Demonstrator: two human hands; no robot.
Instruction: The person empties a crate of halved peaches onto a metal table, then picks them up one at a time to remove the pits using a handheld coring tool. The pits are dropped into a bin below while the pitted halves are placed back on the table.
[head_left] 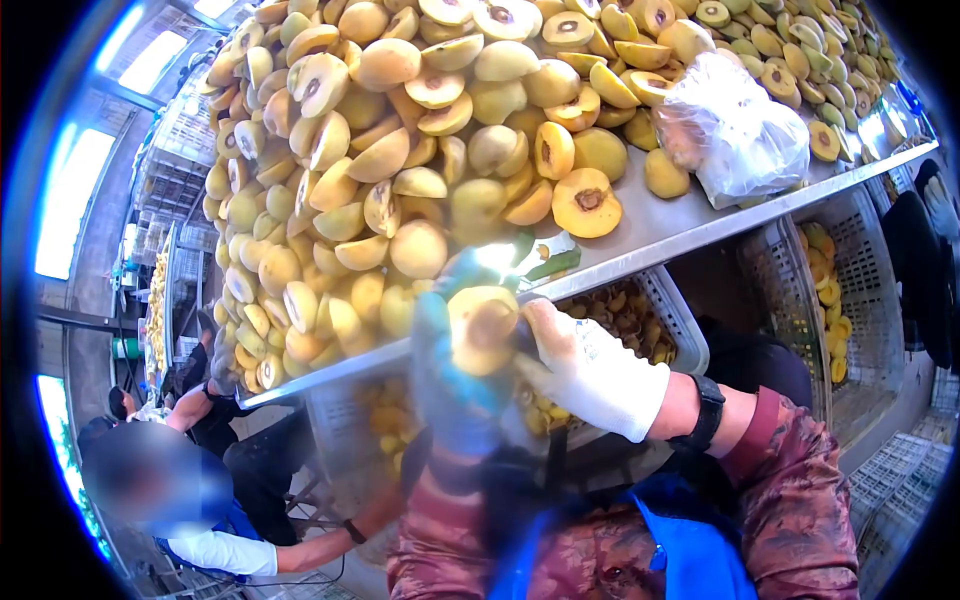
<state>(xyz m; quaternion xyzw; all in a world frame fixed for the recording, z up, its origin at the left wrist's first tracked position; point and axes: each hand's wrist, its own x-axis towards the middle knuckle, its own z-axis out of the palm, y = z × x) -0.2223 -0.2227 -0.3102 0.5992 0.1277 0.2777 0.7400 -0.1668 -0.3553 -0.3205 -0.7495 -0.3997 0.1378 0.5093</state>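
Note:
My left hand [445, 370], in a blue-green glove and blurred, is closed around a halved yellow peach [485, 330]. The peach's cut side faces up, with a brown centre. Beside it, my right hand [600, 370] in a white glove has its fingers curled close to the fruit. A small dark thing shows at those fingertips, too blurred to name. Both hands are just in front of the metal table edge [690, 232]. Beyond them, a large heap of peach halves [400, 150] covers the tabletop.
A white plastic bag [740, 130] lies on the table at the right. Beneath the edge stand a crate [685, 320] with brown scraps and another crate [860, 260] with yellow peach pieces. A co-worker [230, 500] sits at the left.

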